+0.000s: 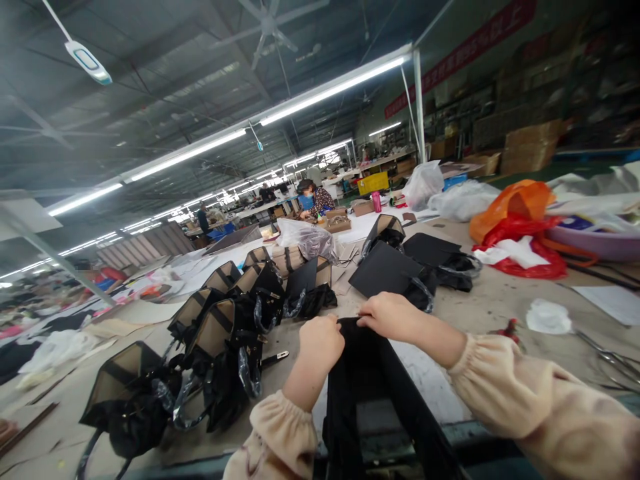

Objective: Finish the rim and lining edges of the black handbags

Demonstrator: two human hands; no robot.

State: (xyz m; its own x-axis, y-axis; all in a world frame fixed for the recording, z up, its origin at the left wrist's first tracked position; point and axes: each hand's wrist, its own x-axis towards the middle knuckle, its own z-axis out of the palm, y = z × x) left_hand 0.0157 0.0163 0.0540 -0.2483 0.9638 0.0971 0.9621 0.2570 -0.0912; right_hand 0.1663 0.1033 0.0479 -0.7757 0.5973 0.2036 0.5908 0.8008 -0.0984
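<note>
A black open-topped bag body (345,407) stands at the near edge of the table, with its dark inside facing up at me. At its far rim, my left hand (320,341) is closed on the black edge. Just to the right, my right hand (393,315) pinches the same rim between thumb and fingers. The fingertips of both hands are partly hidden. Left of my hands lie several black handbags (215,333) with beige linings and plastic-wrapped handles. Beyond my right hand, a flat black panel (383,270) rests against another black bag.
Scissors (613,360), a crumpled white plastic piece (549,316) and a small red-handled tool (511,330) lie at right. Farther back are a red plastic bag (533,257), an orange bag (515,208) and a lilac basin (600,243). A co-worker (320,202) bends over the table's far part.
</note>
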